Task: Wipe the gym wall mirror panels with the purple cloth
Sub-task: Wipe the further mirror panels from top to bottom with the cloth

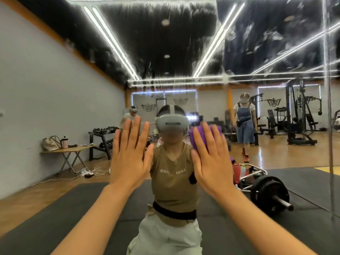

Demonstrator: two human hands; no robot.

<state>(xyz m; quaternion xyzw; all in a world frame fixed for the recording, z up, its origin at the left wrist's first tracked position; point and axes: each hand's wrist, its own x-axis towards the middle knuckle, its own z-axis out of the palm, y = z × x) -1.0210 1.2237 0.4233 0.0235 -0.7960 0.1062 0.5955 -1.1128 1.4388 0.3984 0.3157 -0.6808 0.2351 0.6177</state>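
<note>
The wall mirror [184, 43] fills the whole view, with wet streaks and smears across its upper part. My right hand [211, 159] lies flat with straight fingers and presses the folded purple cloth [195, 137] against the glass; most of the cloth is hidden behind the fingers. My left hand [129, 153] is spread flat, fingers straight up, against the mirror to the left of the cloth and holds nothing. My own reflection shows between the two hands.
A vertical seam [329, 107] between mirror panels runs down the far right. Reflected in the glass are a barbell [270, 192] on black mats, a folding table [70, 150] with bags, a dumbbell rack [103, 137], weight machines and a standing person [244, 124].
</note>
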